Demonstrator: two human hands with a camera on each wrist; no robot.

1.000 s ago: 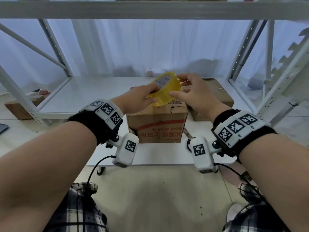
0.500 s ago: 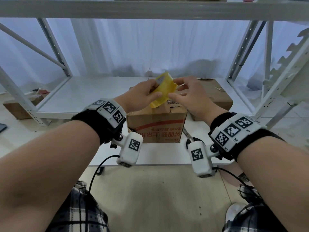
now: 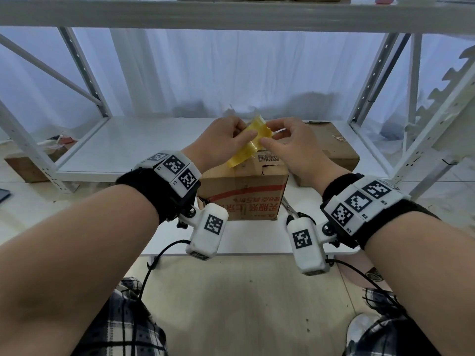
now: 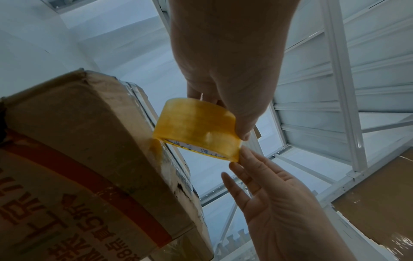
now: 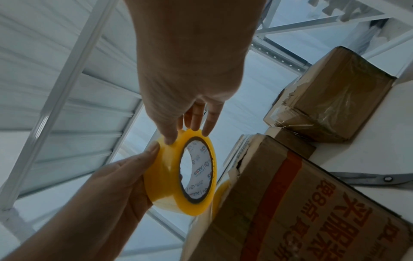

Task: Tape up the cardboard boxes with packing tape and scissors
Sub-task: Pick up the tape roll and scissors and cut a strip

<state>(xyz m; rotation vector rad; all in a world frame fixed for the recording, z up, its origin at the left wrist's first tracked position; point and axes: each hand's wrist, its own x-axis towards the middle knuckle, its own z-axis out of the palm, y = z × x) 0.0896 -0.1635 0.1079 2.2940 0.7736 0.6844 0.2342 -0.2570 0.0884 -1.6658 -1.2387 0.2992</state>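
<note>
Left hand (image 3: 221, 140) grips the tape roll (image 3: 248, 143) by its outer band, thumb across the face and fingers curled behind, likely to keep the roll steady so the other hand can work the surface. Roll sits tilted, raised above the top of box 1 (image 3: 244, 194), not resting on it as far as the head view shows; a short yellow tail appears to run from the roll down to the box's top edge, but contact is hard to confirm. In the right wrist view the core faces the camera, printed liner visible. Right hand (image 3: 293, 147) is at the roll's right edge, thumb and fingertips pinching lightly at the rim, fingers only half curled. Judgement: it is hunting for or lifting the loose tape end, so the step in hand is starting a strip, with taping of box 1 not yet begun. Roll therefore lies between both hands, touching both, over the box's top seam. Scissors (image 3: 289, 208) lie on the shelf (image 3: 128, 150) just right of box 1, untouched, close under the right wrist for the cut. Box 2 (image 3: 339, 152) sits behind and right, already wrapped in glossy tape.
</note>
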